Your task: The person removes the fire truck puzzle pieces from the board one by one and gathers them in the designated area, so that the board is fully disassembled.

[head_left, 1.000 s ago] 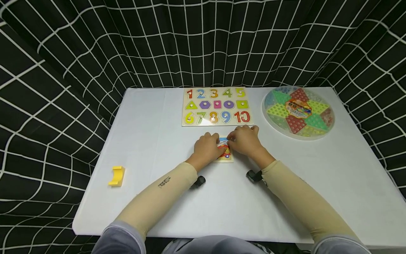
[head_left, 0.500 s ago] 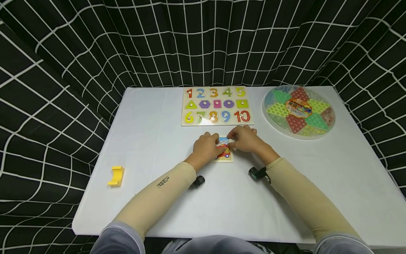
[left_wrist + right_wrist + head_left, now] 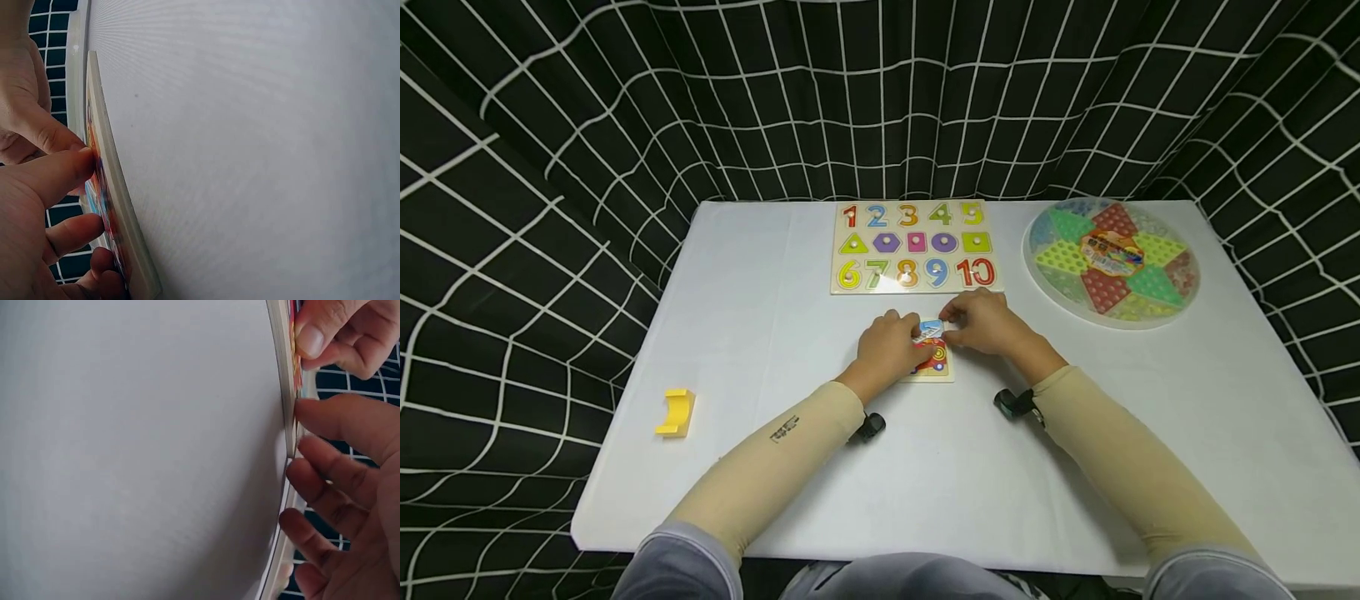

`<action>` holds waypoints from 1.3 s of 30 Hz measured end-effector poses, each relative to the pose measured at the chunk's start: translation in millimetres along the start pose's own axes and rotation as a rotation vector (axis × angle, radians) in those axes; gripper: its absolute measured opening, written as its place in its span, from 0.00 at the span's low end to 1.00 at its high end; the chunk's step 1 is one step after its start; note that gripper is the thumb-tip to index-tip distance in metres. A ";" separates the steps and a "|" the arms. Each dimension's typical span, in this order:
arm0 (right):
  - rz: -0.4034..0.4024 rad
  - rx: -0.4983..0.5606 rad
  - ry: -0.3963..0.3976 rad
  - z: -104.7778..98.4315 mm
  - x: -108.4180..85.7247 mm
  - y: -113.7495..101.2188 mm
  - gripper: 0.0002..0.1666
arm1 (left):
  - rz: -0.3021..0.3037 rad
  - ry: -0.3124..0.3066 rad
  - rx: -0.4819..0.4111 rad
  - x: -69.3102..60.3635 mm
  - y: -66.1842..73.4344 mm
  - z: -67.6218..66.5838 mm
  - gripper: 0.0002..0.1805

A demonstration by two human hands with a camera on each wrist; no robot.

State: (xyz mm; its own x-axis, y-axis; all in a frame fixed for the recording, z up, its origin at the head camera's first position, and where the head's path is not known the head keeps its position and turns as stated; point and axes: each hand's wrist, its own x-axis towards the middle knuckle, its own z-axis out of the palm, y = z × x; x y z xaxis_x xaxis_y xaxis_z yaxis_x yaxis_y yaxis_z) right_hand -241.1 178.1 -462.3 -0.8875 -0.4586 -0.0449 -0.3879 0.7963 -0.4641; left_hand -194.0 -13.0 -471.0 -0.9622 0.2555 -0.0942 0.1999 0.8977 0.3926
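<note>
Head view places the small picture puzzle (image 3: 940, 361) near the middle of the white table (image 3: 805, 358), its red vehicle and part of a white ladder on blue visible between the hands. The left hand (image 3: 886, 348) covers the puzzle's left part; the right hand (image 3: 987, 323) is at its upper right corner. Left wrist view adds what the overhead angle hides: the puzzle's thick pale edge, and the left thumb (image 3: 80, 164) pressed on the printed face with the fingers bent, holding the puzzle. Right wrist view shows the right fingers bent and spaced apart, with the thumb (image 3: 312, 412) at the puzzle's edge; whether they pinch a loose piece cannot be told. Both wrist views see the picture only at a steep slant, so its design reads from overhead alone.

Only the head view identifies the surroundings: a number board (image 3: 917, 247) just beyond the puzzle, a round game board (image 3: 1112, 262) to its right, a yellow block (image 3: 677, 413) well apart at the left, and beige sleeves (image 3: 775, 454) on both arms.
</note>
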 end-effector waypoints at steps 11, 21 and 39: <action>-0.045 -0.061 -0.014 -20.3 -10.2 28.5 0.16 | 0.007 -0.002 -0.028 -1.8 -0.4 -1.5 0.20; 0.131 0.036 -0.041 -59.4 -64.7 108.3 0.17 | 0.016 -0.051 -0.021 -2.5 -1.4 -7.4 0.20; 0.100 -0.075 -0.054 -63.9 -47.5 62.1 0.18 | -0.030 0.035 0.024 -15.7 -7.7 -11.2 0.26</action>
State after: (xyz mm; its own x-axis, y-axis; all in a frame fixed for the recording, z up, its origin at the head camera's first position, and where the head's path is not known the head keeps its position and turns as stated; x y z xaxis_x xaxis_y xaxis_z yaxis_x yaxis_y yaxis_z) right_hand -238.9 274.6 -432.4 -0.9090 -0.3941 -0.1358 -0.3174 0.8656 -0.3872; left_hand -182.5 -28.0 -462.3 -0.9736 0.2161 -0.0736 0.1748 0.9131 0.3682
